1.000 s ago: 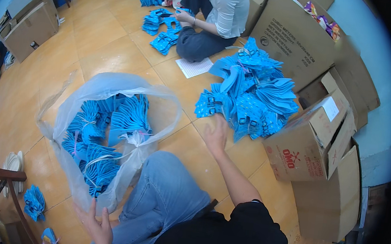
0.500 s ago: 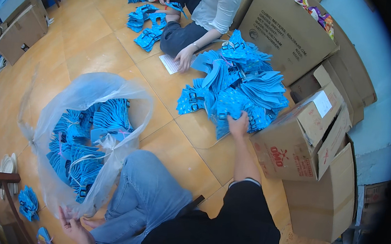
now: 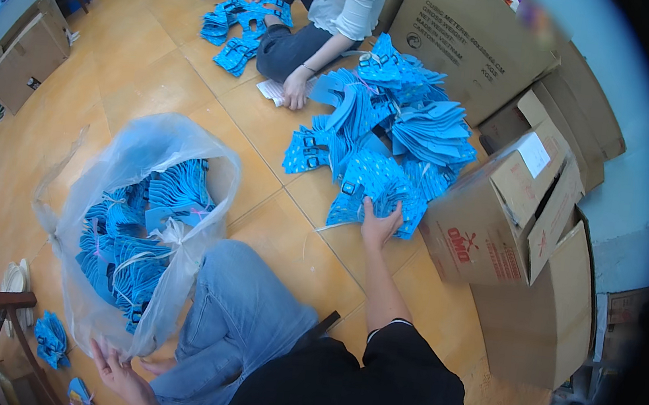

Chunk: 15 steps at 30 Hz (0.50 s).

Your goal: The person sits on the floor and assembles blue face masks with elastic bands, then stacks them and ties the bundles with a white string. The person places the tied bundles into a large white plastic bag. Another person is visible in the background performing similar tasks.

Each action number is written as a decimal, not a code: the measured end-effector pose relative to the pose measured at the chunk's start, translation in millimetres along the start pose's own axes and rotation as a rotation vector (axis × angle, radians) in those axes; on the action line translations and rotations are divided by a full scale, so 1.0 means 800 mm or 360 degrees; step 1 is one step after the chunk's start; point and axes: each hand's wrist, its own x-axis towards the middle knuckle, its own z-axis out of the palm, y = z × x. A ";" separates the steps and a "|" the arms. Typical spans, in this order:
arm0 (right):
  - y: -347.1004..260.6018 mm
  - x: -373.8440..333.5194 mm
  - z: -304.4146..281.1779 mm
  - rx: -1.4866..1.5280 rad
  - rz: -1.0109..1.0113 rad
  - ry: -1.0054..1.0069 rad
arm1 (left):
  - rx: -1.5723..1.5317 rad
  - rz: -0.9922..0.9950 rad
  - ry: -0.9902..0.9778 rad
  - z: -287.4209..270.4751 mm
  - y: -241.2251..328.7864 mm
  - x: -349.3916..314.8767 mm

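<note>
My right hand (image 3: 379, 223) reaches forward and grips the near edge of a bundle of blue patterned pieces (image 3: 378, 189), part of a big blue pile (image 3: 397, 123) on the wooden floor. My left hand (image 3: 114, 361) rests low at the left, fingers spread, touching the bottom of a large clear plastic bag (image 3: 143, 174) that holds several tied blue bundles (image 3: 136, 237). My knee in blue jeans (image 3: 240, 313) lies between the two hands.
Another person sits across the pile, one hand (image 3: 297, 91) on white papers on the floor. Cardboard boxes (image 3: 498, 222) stand close at the right, more (image 3: 24, 60) at far left. A wooden chair (image 3: 0, 310) and small blue bundle (image 3: 51, 338) are at lower left.
My right hand has reached farther forward and closed on a blue bundle at the pile's near edge. My left hand dropped to the bag's bottom. The view tilted closer to the pile.
</note>
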 end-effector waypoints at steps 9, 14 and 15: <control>0.053 -0.018 -0.007 -0.0004 0.0412 0.0142 | -0.0022 -0.0016 -0.0093 -0.015 0.004 0.004; 0.001 -0.008 0.017 -0.0179 0.0285 0.0211 | -0.0068 -0.0014 -0.0098 -0.015 0.001 0.003; -0.008 -0.010 0.020 -0.0353 0.0237 0.0188 | -0.0058 -0.0013 -0.0085 -0.013 0.001 0.002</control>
